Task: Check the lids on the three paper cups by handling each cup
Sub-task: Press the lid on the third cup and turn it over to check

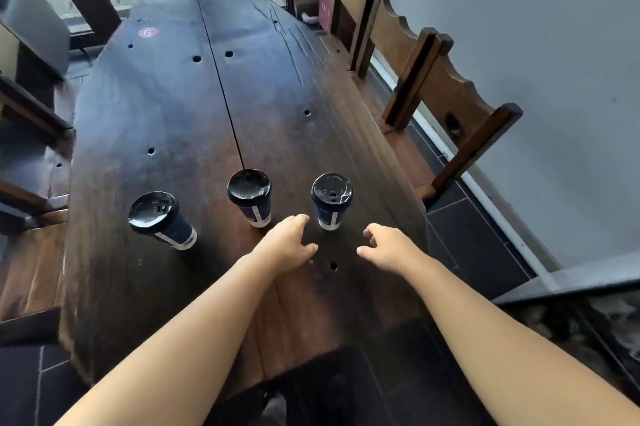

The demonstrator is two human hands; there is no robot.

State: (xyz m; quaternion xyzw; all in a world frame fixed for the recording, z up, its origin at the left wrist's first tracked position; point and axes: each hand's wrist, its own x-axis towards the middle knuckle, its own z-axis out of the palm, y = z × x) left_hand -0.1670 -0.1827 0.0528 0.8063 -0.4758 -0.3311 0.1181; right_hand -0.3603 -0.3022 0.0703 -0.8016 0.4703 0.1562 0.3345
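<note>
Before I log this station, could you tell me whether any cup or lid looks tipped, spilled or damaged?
Nothing stands out: the left cup, middle cup and right cup stand upright with black lids on, and no spill shows on the table.

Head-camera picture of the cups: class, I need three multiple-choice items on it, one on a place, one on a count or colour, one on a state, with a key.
1. Which cup is nearest both hands?
A. the left cup
B. the middle cup
C. the right cup

2. What colour are the lids?
A. black
B. white
C. red

3. What are the hands doing?
A. each gripping a cup
B. open, touching no cup
C. lifting off a lid

Key:
1 C: the right cup stands just beyond the gap between the left hand and the right hand; the middle cup and the left cup stand further left on the table.
2 A: all three lids are black.
3 B: fingers spread, nothing held, and every lid on.
</note>
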